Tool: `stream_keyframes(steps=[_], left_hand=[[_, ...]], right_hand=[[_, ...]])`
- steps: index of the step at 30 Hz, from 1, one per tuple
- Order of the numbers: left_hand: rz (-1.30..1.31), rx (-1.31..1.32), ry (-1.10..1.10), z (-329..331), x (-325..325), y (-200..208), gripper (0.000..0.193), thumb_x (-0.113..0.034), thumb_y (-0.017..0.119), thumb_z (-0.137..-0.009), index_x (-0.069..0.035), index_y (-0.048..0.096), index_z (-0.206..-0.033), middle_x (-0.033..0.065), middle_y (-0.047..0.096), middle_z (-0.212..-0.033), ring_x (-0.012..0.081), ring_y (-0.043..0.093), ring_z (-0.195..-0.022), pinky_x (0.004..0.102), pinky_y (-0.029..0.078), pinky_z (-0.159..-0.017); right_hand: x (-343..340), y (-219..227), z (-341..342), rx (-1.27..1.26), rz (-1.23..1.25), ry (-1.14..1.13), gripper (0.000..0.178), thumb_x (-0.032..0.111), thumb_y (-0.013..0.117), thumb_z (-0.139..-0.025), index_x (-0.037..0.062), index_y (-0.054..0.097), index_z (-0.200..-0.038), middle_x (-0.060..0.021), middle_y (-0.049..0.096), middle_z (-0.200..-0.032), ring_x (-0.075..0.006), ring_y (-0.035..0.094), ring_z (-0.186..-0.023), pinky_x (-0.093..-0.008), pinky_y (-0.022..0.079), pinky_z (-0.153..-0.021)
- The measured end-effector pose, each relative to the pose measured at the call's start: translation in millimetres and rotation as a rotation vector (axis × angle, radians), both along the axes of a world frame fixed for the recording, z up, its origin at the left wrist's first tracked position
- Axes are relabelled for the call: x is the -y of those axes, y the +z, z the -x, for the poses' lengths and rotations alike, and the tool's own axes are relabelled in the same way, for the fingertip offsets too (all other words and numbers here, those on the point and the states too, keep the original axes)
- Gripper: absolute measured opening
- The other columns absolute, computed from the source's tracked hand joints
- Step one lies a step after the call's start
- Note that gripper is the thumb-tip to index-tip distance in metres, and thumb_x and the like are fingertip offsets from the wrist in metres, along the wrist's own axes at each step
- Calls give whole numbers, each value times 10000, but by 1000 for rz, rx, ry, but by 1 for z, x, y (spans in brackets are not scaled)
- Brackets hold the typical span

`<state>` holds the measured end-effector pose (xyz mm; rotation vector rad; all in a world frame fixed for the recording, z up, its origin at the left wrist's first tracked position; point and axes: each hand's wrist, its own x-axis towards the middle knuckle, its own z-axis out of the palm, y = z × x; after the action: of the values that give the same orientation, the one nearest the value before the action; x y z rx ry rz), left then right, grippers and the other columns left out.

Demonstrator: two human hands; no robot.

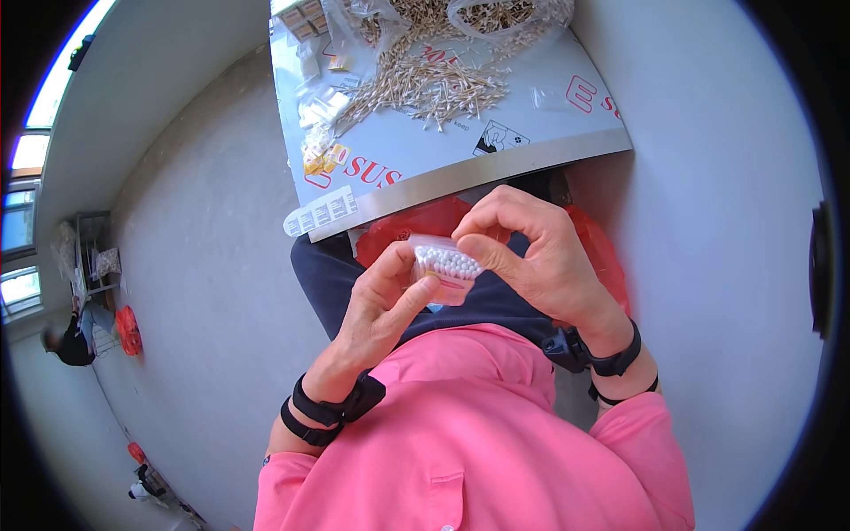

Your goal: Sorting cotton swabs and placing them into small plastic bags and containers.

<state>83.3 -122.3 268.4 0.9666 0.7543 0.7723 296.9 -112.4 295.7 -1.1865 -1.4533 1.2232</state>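
1. My left hand & right hand both pinch a small clear plastic box, tight-packed w/ white rounded cotton swab tips, above my lap.
2. Loose swabs lie piled on the glossy table ahead.

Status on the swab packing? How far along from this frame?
Done: the small clear box looks full, white swab tips packed across its open top. In hand: the left hand holds it from below while the right hand pinches its upper edge; no lid visible. Left: a big loose pile of swabs on the table, plus more in clear bags.
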Motion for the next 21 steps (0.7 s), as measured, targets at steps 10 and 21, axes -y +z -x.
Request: stream_keyframes(steps=[10,21], left_hand=[[-41,-48,-52,2,7,-12,324,-169,525,-1043,27,537,-1300,69,630,-1145,134,635,-1038,329,545,-938],[211,-63,-58,1,7,-10,302,-123,619,-985,17,597,-1252,95,675,-1106,154,660,-1003,339,552,-925]], right_hand=[[3,-2,2,28,16,88,97,66,712,-886,-17,662,-892,-62,597,-855,-113,602,-722,-260,493,-637],[12,-18,1,37,41,168,90,59,679,-900,-21,640,-911,-76,609,-868,-124,594,-712,-280,493,-665]])
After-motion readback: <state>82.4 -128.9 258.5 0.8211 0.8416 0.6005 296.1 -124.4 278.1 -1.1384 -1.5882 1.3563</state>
